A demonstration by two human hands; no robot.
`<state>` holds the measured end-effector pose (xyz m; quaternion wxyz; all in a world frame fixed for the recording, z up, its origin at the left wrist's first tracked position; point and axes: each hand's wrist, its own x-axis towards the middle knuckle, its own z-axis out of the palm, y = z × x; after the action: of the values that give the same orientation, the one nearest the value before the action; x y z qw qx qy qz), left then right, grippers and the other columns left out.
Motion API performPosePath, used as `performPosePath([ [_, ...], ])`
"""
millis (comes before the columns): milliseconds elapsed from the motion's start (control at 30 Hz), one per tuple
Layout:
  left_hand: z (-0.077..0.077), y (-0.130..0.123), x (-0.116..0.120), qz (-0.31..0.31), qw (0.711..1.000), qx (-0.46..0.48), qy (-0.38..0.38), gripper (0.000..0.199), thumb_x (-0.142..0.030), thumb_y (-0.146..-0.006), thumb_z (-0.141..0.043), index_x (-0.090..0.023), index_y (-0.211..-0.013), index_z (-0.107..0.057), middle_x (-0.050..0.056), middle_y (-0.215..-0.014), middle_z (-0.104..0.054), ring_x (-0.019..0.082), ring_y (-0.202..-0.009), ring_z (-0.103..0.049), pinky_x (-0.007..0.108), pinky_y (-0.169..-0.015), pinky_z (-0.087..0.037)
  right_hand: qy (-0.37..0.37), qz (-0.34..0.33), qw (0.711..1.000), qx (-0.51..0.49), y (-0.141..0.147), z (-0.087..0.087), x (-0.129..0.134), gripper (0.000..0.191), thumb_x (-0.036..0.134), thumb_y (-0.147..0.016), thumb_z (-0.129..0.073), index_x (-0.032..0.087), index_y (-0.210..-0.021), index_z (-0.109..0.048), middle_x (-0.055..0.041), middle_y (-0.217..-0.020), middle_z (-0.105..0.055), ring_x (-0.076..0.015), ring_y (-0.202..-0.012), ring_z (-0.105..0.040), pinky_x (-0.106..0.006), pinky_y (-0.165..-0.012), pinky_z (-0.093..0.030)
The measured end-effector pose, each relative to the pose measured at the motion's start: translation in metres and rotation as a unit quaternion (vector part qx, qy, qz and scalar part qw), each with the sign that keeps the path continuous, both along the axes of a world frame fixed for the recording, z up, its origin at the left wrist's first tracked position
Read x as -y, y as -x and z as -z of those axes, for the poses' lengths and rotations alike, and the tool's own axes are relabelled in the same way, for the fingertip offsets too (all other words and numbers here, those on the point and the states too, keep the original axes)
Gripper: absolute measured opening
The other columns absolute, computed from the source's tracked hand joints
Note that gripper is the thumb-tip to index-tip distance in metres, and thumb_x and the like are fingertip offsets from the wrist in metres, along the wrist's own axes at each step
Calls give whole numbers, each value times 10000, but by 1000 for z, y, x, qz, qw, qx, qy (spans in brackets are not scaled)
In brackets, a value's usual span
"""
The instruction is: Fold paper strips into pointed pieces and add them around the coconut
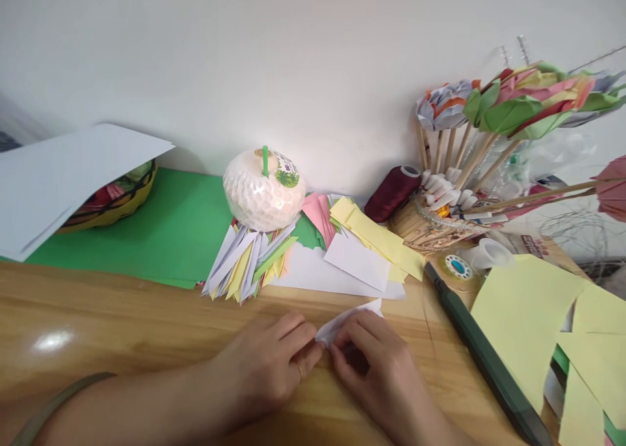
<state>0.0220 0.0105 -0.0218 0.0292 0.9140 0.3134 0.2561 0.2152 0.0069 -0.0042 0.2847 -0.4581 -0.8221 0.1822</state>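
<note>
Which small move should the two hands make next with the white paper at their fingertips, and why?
Perhaps the right hand should press along the white paper toward its free end, while the left hand steadies the other. The paper looks folded, the fingers of both hands are close together near its left end, and its right end sticks out beyond the right hand's fingers.

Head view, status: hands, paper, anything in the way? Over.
Left hand at left end of folded white paper; right hand holding it. Paper strips just beyond, dark green tool off right. Nothing seen blocking the hands.
</note>
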Motion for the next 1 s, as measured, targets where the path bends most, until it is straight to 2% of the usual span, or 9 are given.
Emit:
performPosePath([
  [167,3,2,1,1,1000,-26,-5,151,-154,-955,-431,-162,-952,-582,28,-818,-554,148,-772,-537,254,-642,-476,0,7,1000,-1,1,-1,0,165,85,-824,-480,192,-703,-513,-28,-703,-543,-160,-651,-508,-266,-570,-418],
  [433,-7,2,-1,27,998,-54,-37,160,-113,-942,-421,-116,-968,-579,46,-808,-557,172,-743,-537,285,-608,-460,-3,10,1000,4,1,-2,2,178,90,-837,-464,197,-699,-496,-25,-704,-540,-161,-654,-516,-267,-567,-424],
  [633,-3,1,0,4,999,-46,-13,142,-119,-940,-432,-146,-934,-572,37,-823,-556,161,-754,-527,279,-643,-455,-19,5,1000,24,0,-1,1,179,85,-821,-466,200,-685,-489,-23,-686,-535,-161,-635,-515,-265,-549,-427],
  [733,-3,2,0,21,998,-58,-19,118,-117,-925,-459,-131,-976,-564,41,-833,-558,173,-746,-522,289,-616,-439,-21,1,999,26,-1,0,2,133,75,-816,-470,189,-775,-525,-47,-775,-575,-165,-687,-550,-269,-587,-457],
  [867,-4,2,-1,5,998,-53,-16,115,-132,-942,-448,-146,-939,-561,38,-856,-554,171,-761,-522,287,-611,-424,-83,-68,991,77,-8,-7,2,166,94,-869,-464,183,-932,-589,-56,-845,-628,-171,-721,-575,-280,-619,-469],
  [1000,-5,3,-3,1,998,-63,-23,96,-169,-942,-479,-162,-898,-564,25,-820,-541,172,-747,-509,284,-591,-397,-103,-155,975,121,-21,-19,-2,242,95,-898,-385,147,-931,-618,-76,-775,-639,-186,-674,-572,-298,-567,-463],
])
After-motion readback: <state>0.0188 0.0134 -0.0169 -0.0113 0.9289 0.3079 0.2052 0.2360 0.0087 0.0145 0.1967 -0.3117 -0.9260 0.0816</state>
